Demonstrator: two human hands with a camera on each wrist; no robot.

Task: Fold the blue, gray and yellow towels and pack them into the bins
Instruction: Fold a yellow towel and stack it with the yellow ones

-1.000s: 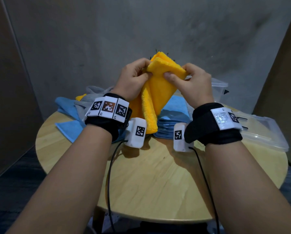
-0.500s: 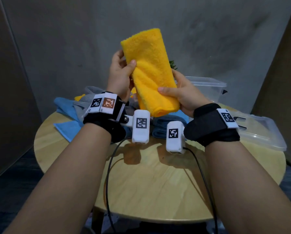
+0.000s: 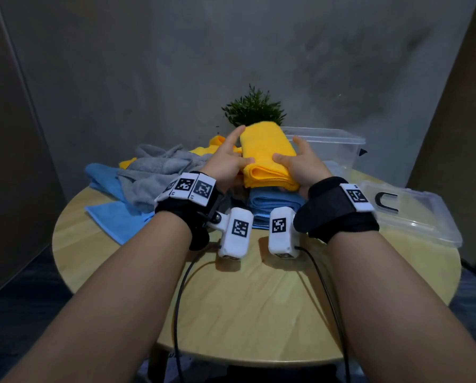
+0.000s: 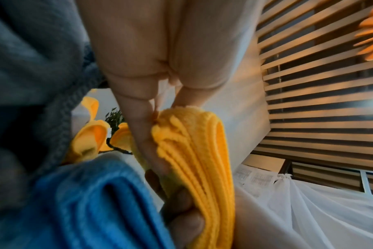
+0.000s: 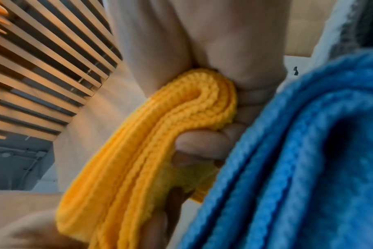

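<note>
Lowered from chest height 0.5 s ago, the folded fluffy yellow towel (image 3: 268, 157) now sits over the stack of folded blue towels (image 3: 272, 204). My left hand (image 3: 227, 161) pinches its left edge, index finger straight. My right hand (image 3: 304, 164) curls around its right edge. Its long axis runs away from me; the clear plastic bin (image 3: 333, 146) lies right of that stack, nearer my right hand.

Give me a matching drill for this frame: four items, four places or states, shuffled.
1. folded yellow towel
2. folded blue towels
3. gray towel
4. bin lid

A. stacked under the yellow one
B. flat on the table, far right
C. held between both hands
D. unfolded heap, left side

Pairs: 1-C, 2-A, 3-D, 4-B
</note>
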